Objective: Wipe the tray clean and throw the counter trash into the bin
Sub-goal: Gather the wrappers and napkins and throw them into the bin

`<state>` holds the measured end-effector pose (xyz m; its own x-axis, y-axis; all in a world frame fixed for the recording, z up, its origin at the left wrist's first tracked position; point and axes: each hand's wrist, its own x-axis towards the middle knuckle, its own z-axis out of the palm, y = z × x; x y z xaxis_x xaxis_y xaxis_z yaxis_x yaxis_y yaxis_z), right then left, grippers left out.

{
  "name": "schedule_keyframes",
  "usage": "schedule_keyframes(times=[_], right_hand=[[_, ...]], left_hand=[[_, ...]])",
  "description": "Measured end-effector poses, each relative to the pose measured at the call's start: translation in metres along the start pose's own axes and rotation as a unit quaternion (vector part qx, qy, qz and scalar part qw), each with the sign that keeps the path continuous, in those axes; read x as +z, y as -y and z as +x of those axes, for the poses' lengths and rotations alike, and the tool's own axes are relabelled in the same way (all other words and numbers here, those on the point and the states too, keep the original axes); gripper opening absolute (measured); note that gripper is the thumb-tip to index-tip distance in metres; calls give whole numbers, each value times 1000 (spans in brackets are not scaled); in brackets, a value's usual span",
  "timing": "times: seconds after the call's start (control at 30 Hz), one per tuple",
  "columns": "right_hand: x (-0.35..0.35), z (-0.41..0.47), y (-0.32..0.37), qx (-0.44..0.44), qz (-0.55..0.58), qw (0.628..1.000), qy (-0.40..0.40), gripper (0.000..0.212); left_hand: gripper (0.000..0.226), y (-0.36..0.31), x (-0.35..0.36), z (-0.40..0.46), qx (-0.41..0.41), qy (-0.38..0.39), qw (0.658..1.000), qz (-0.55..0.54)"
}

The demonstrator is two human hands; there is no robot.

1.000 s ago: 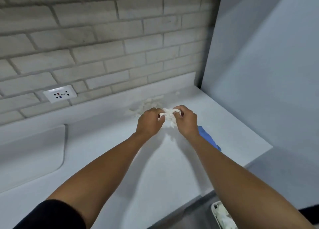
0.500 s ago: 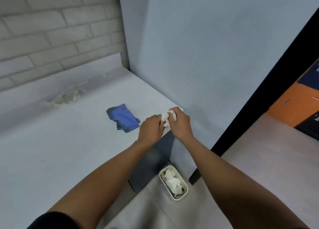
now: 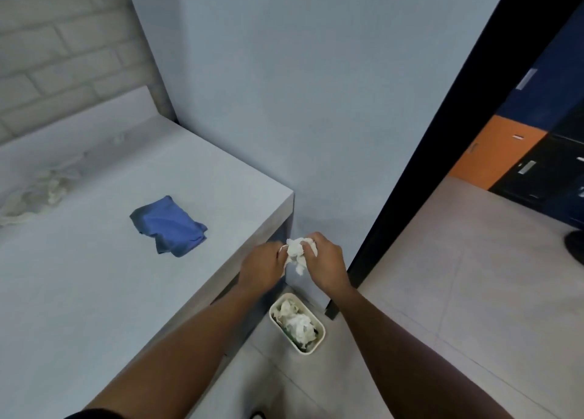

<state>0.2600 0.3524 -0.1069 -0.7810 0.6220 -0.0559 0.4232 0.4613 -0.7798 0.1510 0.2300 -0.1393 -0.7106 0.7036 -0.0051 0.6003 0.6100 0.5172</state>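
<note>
My left hand (image 3: 262, 268) and my right hand (image 3: 324, 264) together grip a crumpled white paper wad (image 3: 296, 252) just past the counter's right edge, in the air above the floor. Below them on the floor stands a small cream bin (image 3: 320, 325) holding crumpled white paper. More white paper scraps (image 3: 41, 194) lie on the white counter (image 3: 79, 292) at the far left by the brick wall. A folded blue cloth (image 3: 169, 226) lies on the counter left of my hands. No tray is in view.
A pale blue wall rises behind the counter's right end. A black door frame (image 3: 442, 143) stands to the right, with grey floor and orange and black cabinets (image 3: 518, 156) beyond it.
My view has swung right from the counter's back corner. Both hands carried the paper wad from over the counter to beyond its right edge, above the bin.
</note>
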Motion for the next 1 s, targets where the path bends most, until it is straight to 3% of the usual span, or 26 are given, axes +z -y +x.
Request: schedule_keyframes(times=[0.27,0.6,0.77,0.83,1.0], right_hand=[[102,1,-120,50,-51,997,37,15],[256,2,-357,182,-94,977,64,35],[312,8,-452,186,-113,970,107,42],[323,11,-472,192,-119,963,147,50],[304,11,-437,185,-110,965,147,45]], left_hand=[[30,87,128,-22,-59,64,996,14],[27,205,351,12,-165,125,978,-22],[55,240,443,23,-176,181,963,-98],[63,248,460,22,-180,205,959,-80],[47,235,435,8,-181,209,959,-62]])
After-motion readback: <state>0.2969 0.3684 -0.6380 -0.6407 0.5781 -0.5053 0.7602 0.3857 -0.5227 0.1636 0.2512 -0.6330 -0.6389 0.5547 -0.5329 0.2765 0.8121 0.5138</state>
